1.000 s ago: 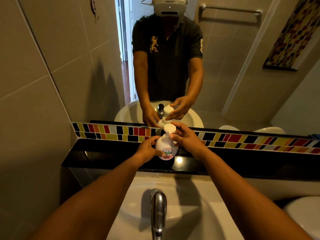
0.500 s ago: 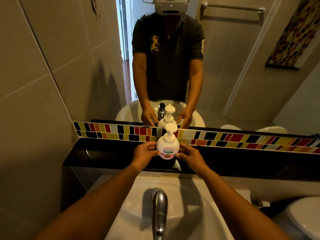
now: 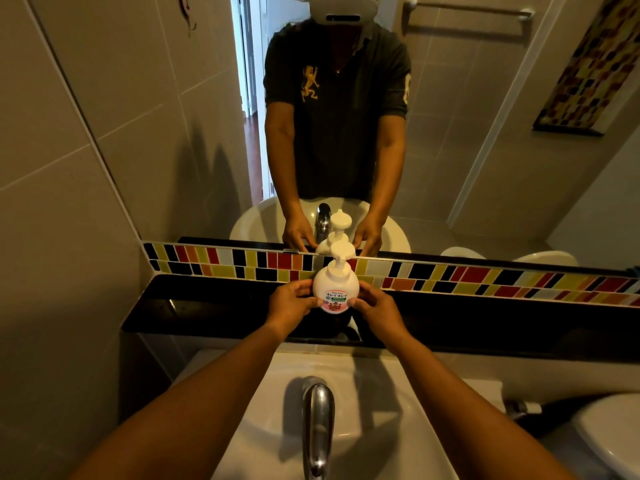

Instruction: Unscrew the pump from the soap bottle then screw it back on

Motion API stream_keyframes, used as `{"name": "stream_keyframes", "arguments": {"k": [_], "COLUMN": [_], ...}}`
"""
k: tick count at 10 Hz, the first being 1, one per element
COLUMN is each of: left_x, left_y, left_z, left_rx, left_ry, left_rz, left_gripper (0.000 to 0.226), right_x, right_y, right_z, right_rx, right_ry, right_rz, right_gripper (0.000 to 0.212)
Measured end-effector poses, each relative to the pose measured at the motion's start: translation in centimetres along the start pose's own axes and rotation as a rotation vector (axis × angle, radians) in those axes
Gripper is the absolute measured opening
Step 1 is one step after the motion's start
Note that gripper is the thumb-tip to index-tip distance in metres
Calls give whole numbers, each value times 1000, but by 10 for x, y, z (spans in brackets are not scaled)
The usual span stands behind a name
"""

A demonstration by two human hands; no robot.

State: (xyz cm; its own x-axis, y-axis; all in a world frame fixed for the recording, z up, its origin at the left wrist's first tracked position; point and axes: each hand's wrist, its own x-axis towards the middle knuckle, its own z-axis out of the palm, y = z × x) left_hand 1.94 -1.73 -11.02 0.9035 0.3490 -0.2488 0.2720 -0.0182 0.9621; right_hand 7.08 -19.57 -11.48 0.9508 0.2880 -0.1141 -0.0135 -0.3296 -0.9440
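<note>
A round white soap bottle point(image 3: 335, 289) with a pink and green label stands upright on the black ledge point(image 3: 207, 310) below the mirror. Its white pump point(image 3: 342, 251) sits on the neck, head pointing toward me. My left hand point(image 3: 292, 303) cups the bottle's left side, thumb on the label's edge. On the other side, my right hand point(image 3: 375, 306) holds the bottle with fingertips touching its lower front. Neither hand touches the pump.
A chrome tap point(image 3: 318, 424) rises over the white basin point(image 3: 388, 427) right below my arms. A strip of coloured tiles point(image 3: 485, 278) and the mirror point(image 3: 450, 133) stand behind the ledge. A white toilet point(image 3: 609, 434) is at the lower right.
My right hand has come down off the pump to the bottle's side. The bottle now rests on the ledge, held from both sides.
</note>
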Motion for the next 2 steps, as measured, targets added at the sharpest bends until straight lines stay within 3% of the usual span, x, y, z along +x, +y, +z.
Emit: {"name": "stream_keyframes", "arguments": {"k": [2], "left_x": [-8], "left_y": [-4], "left_z": [-3], "left_rx": [78], "left_ry": [67], "left_rz": [58], "left_gripper": [55], "right_x": [0], "right_y": [15], "right_z": [0], "right_rx": [-45], "right_ry": [63], "right_rz": [10], "right_gripper": [50]}}
